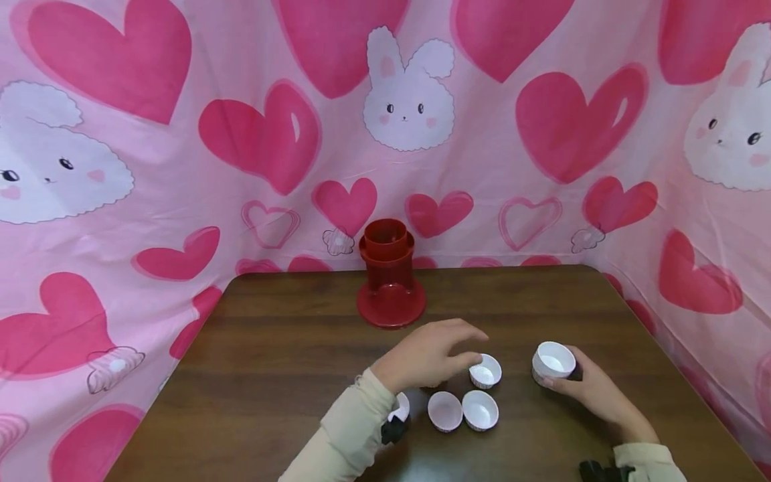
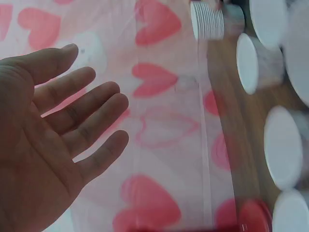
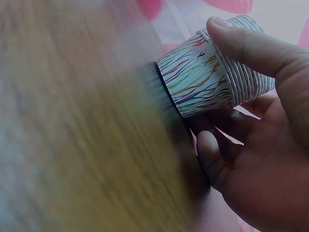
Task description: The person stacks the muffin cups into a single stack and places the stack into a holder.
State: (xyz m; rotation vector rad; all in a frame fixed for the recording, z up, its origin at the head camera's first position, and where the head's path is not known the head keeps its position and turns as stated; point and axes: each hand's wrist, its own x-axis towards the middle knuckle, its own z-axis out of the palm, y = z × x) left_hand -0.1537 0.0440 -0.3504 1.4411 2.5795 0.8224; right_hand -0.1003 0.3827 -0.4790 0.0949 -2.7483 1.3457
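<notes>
In right hand (image 3: 260, 145): striped, pleated paper cup (image 3: 203, 79)

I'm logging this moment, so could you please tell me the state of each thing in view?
left hand: open, fingers spread over the loose cups
right hand: grips the cup stack
cup stack: upright on the table, held
three loose paper cups: upright, empty
red dispenser: upright, untouched
wooden table: bears everything
</notes>
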